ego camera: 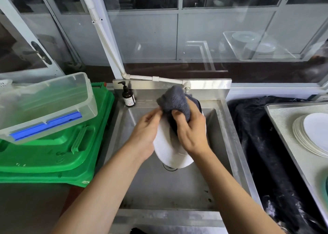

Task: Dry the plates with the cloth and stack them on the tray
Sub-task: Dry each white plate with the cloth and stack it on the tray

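Left hand (pixel 144 132) grasps white plate (pixel 168 150) over sink (pixel 177 189) | right hand (pixel 190 131) clenches grey cloth (pixel 174 99) against it | plate stack (pixel 301 136) on tray (pixel 284 120)

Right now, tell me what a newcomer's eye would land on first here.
First, the two hands at centre over the steel sink: the left hand holds a white plate tilted up, and the right hand grips a grey cloth against it. Next, the bright green crate on the left under a clear plastic box, and a stack of white plates on the tray at right.
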The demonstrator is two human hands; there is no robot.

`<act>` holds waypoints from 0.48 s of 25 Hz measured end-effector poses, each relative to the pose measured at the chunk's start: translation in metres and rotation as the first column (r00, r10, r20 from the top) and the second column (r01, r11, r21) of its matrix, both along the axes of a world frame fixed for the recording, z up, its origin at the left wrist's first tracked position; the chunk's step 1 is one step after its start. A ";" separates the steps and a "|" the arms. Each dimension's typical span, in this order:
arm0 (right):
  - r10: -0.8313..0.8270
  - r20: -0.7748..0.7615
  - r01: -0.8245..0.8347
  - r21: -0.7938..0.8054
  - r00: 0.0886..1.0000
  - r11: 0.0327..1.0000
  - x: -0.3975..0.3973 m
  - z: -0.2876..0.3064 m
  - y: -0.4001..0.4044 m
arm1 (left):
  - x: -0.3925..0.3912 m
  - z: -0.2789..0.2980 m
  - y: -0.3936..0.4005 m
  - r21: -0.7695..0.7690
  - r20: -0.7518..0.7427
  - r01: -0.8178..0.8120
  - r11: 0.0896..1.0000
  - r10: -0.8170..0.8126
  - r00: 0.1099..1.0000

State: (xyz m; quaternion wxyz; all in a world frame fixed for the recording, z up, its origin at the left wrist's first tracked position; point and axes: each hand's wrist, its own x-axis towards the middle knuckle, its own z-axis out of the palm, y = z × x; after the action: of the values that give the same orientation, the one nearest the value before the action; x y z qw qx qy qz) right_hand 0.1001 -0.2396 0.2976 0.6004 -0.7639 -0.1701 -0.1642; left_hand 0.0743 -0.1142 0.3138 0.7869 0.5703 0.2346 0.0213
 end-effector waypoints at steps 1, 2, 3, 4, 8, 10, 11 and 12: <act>-0.038 -0.089 0.042 0.043 0.995 0.998 0.005 0.001 -0.003 | -0.001 0.001 0.003 -0.012 0.000 -0.008 1.000 0.008 1.000; -0.099 -0.200 0.117 0.080 0.975 0.990 0.010 0.002 -0.008 | -0.001 0.003 0.006 -0.034 -0.010 -0.017 0.999 0.016 1.000; -0.144 -0.296 0.186 0.120 0.944 0.975 0.014 0.000 -0.014 | -0.001 0.005 0.008 -0.059 -0.023 -0.022 0.998 0.021 1.000; -0.172 -0.353 0.241 0.162 0.920 0.957 0.015 -0.005 -0.019 | 0.000 0.007 0.011 -0.083 -0.036 -0.032 0.996 0.030 0.999; -0.185 -0.365 0.311 0.325 0.913 0.893 -0.014 -0.033 -0.018 | 0.008 0.016 0.018 -0.162 -0.025 -0.041 0.986 0.037 0.999; -0.178 -0.347 0.305 0.356 0.921 0.883 -0.039 -0.046 -0.009 | 0.010 0.016 0.016 -0.199 -0.042 -0.062 0.978 0.055 0.998; -0.167 -0.327 0.280 0.337 0.930 0.899 -0.050 -0.050 -0.003 | 0.011 0.015 0.014 -0.206 -0.059 -0.078 0.975 0.068 0.996; -0.147 -0.282 0.230 0.287 0.948 0.930 -0.060 -0.050 0.004 | 0.011 0.014 0.011 -0.201 -0.067 -0.096 0.975 0.084 0.994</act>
State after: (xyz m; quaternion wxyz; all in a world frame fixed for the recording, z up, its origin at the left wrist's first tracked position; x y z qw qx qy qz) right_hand 0.0402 -0.2360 0.2471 0.7130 -0.6855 0.0119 -0.1468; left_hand 0.0858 -0.1036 0.3275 0.8324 0.4757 0.2840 0.0161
